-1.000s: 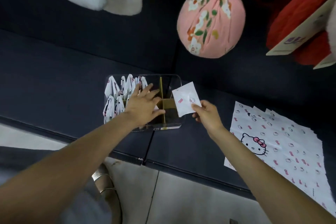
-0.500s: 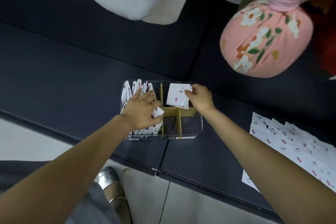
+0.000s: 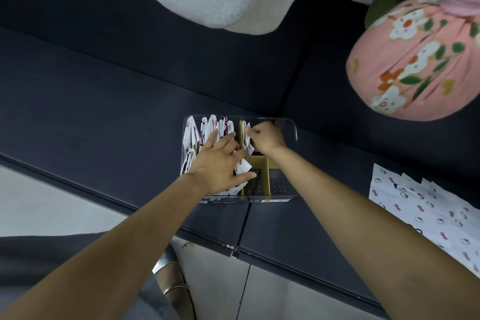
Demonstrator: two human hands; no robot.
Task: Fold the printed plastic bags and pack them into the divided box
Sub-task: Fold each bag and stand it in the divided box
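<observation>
Inside divided box (image 3: 292,130), left hand (image 3: 218,163) flat on folded bags (image 3: 193,135), right hand (image 3: 267,136) pinching folded bag (image 3: 248,141)

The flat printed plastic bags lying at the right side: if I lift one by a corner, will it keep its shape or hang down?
The flat printed bags look thin and fanned loosely, so one would probably droop. Likely very light; neighbours might slide along with it.

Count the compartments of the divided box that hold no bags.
2, both near the box's right front: one beside the left hand's thumb, one right of the gold divider. The hands may hide more.
</observation>
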